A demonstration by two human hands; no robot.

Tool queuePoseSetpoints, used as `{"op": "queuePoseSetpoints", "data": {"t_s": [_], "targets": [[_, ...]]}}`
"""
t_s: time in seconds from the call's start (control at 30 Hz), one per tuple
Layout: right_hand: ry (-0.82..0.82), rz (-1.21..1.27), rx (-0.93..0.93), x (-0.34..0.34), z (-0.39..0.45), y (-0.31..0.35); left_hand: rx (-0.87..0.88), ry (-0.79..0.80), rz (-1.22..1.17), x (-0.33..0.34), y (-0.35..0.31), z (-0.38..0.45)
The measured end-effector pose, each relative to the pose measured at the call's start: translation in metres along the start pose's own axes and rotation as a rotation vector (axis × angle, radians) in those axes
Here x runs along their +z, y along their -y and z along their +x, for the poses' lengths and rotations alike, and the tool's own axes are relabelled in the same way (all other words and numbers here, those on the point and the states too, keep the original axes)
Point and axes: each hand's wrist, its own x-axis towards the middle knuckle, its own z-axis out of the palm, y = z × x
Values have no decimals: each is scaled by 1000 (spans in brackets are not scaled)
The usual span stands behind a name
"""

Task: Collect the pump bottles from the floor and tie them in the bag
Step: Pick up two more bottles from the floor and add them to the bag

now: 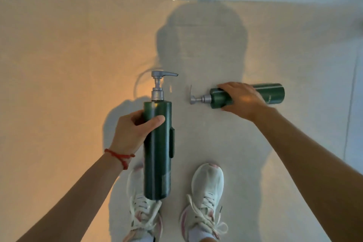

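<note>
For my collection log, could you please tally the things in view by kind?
Green pump bottles: 2, one gripped by the left hand, one lying under the right hand
White sneakers: 2
Red wrist cord: 1
Total: 5

We hold one pump bottle (158,149) above our left shoe (144,214); the second bottle (273,93) lies on the floor (59,65) at two o'clock.
</note>
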Motion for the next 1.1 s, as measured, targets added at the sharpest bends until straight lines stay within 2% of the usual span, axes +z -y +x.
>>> {"op": "queuePoseSetpoints", "data": {"t_s": [0.07,0.13,0.3,0.43,0.77,0.93,1.1], "targets": [[-47,-23,-39,11,4,-8,-17,-2,6,-2,12,4],[-99,75,-5,15,3,-10,-22,-25,7,-4,16,4],[-218,1014,275,-28,-43,31,-34,-55,-24,-15,-14,-24],[-260,1318,354,-83,-108,77,-27,-49,-38,-30,-71,-67],[-315,1526,354,-259,-272,154,112,38,-145,-58,-264,-196],[-399,1550,366,-338,-355,162,185,79,-120,-65,-335,-268],[-439,1559,375,-386,-421,171,250,94,-120,-63,-393,-323]]}}
